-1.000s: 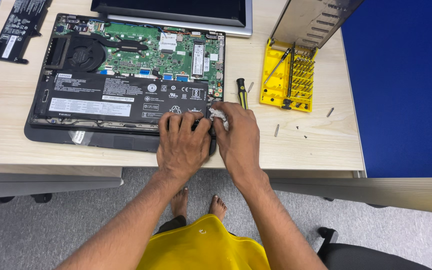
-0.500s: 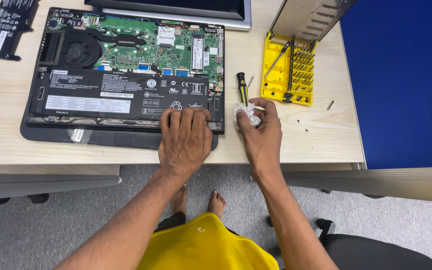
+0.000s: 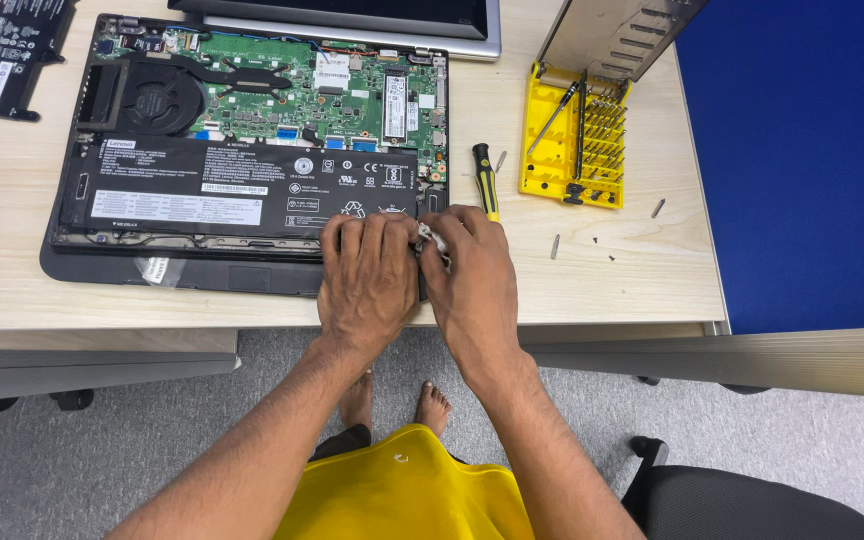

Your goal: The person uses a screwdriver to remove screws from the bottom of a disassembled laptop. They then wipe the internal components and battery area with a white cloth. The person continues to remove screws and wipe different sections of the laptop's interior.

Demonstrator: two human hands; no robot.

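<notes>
Left hand spread flat on near-right corner of opened laptop on desk, right hand pinching small white wad beside it; laptop looks stiff, fragile inside, best held by edges.

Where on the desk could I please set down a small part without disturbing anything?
Bare wood lies left of the opened laptop, below the spare battery, and along the front edge right of the right hand. It is crowded between the screwdriver and the yellow bit case, where loose screws lie scattered.
</notes>
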